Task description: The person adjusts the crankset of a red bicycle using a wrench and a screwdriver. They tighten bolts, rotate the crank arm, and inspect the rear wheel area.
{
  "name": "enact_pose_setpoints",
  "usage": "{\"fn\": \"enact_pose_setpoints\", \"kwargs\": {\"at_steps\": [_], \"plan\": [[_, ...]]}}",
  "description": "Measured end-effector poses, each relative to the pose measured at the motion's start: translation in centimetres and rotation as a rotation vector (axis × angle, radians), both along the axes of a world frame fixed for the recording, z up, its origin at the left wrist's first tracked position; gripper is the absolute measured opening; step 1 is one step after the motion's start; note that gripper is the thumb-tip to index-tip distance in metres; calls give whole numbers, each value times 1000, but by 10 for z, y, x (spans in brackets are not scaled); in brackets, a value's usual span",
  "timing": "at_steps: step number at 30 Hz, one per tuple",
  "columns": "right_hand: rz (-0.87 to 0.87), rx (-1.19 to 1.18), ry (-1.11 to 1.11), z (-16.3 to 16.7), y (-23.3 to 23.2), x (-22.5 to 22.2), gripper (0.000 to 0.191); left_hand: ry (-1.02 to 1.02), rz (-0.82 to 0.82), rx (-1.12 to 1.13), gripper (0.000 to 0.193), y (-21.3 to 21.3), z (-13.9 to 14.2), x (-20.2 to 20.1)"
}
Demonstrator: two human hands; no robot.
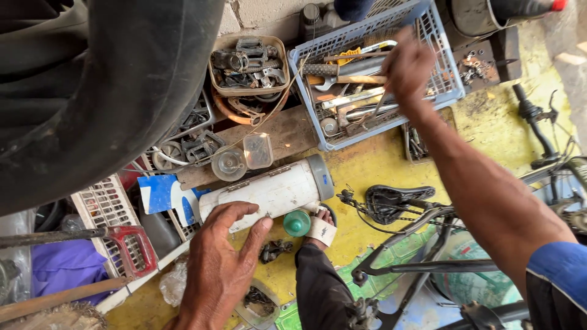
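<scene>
My left hand [218,260] rests flat on a white cylindrical canister [269,190] with a grey end cap, lying on its side; the fingers are spread over its near end. My right hand [406,67] reaches into a pale blue plastic crate [446,79] full of wrenches and other metal tools, with its fingers closed around a thin metal tool [379,105]. A small green round cap [297,223] lies beside the canister, near my foot [321,225].
A beige tub of metal parts [247,64] sits left of the crate. A large black tyre [104,91] fills the upper left. An upturned bicycle frame with a black saddle [397,198] lies at right on the yellow floor. A white crate [107,208] and red-handled tool [131,244] are at left.
</scene>
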State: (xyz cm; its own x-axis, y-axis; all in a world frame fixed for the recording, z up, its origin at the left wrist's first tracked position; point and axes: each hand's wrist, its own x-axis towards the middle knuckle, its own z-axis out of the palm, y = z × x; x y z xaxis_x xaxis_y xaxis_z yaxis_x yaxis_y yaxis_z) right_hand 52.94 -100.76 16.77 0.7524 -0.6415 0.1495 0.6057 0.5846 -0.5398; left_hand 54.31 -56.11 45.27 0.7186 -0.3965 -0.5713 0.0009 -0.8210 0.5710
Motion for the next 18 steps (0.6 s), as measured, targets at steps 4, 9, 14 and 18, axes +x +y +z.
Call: {"fn": "enact_pose_setpoints", "kwargs": {"at_steps": [4,9,14,18], "plan": [[-456,-869,291,56,-58,8,51,-5,5,-15,43,-1,5,1],[-530,-531,302,60,-73,39,48,-27,-8,-50,42,0,7,0],[-523,-477,268,34,-61,65,48,17,16,-9,42,-1,5,-3],[-509,-431,462,44,-62,56,54,9,3,-4,42,-1,7,-4]]}}
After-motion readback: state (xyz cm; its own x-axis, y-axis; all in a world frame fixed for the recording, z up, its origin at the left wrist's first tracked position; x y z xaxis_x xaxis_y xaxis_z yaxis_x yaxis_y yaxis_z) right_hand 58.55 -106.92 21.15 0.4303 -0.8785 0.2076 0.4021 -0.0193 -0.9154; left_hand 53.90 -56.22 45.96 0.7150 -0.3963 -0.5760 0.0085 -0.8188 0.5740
